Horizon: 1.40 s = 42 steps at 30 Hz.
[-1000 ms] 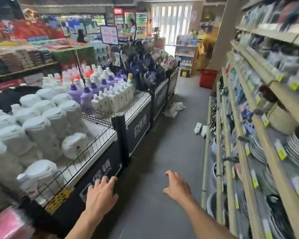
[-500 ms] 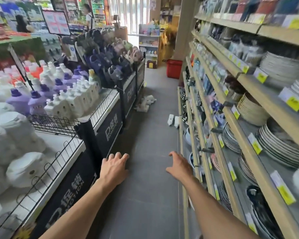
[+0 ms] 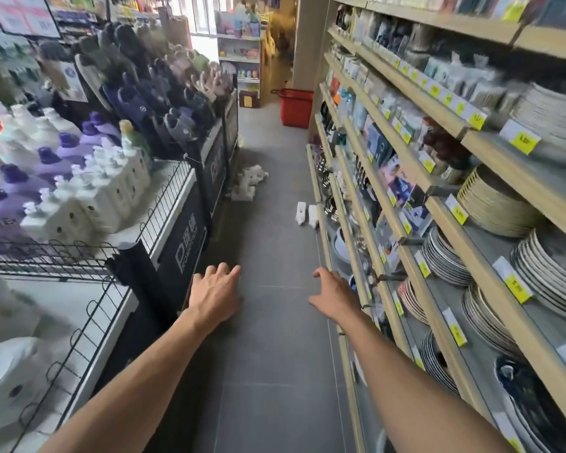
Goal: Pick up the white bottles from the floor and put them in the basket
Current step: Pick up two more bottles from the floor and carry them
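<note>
Several white bottles (image 3: 249,183) lie in a heap on the grey floor beside the dark display stand, well ahead of me. Two more white bottles (image 3: 306,214) lie on the floor at the foot of the right shelf. A red basket (image 3: 295,107) stands on the floor at the far end of the aisle. My left hand (image 3: 214,294) and my right hand (image 3: 332,294) are stretched out in front of me, palms down, fingers apart, holding nothing. Both hands hang over the floor, far short of the bottles.
A dark display stand (image 3: 183,250) with wire rails and white and purple bottles runs along the left. Wooden shelves (image 3: 415,256) with stacked plates and yellow price tags line the right. A narrow grey floor (image 3: 275,354) runs between them.
The view has moved forward down the aisle and turned right, so the bottles and red basket look nearer. Both hands stay outstretched and empty.
</note>
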Each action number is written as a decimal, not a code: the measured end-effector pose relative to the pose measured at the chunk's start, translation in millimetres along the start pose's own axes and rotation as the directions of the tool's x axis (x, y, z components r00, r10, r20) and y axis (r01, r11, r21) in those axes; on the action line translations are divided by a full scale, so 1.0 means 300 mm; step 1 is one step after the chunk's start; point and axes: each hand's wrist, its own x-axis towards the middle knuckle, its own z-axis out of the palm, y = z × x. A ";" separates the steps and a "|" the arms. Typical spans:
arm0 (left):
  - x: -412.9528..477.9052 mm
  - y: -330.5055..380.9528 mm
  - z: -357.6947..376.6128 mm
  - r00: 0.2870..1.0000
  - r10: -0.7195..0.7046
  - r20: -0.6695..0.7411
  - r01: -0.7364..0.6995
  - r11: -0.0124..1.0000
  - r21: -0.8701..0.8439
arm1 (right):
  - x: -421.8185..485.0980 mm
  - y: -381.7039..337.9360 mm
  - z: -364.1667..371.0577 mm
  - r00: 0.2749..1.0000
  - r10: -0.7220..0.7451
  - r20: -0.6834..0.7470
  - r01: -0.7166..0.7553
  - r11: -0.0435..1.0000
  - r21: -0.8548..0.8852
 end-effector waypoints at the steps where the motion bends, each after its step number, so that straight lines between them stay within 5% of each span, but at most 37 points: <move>1: 0.028 -0.010 0.007 1.000 0.007 0.004 -0.007 1.000 0.001 | 0.033 -0.004 0.001 1.000 0.005 0.003 -0.005 1.000 -0.005; 13: 0.368 -0.068 0.029 0.996 0.018 0.084 -0.008 0.994 -0.111 | 0.448 0.023 -0.015 1.000 0.011 0.012 -0.011 0.999 0.034; 22: 0.634 -0.107 -0.044 0.995 -0.060 0.081 0.062 0.998 -0.026 | 0.738 0.038 -0.117 1.000 -0.020 0.007 0.020 1.000 0.000; 42: 1.413 -0.213 -0.017 0.995 0.050 0.088 -0.048 0.998 -0.026 | 1.353 -0.110 -0.162 0.999 0.001 0.054 0.003 0.997 -0.079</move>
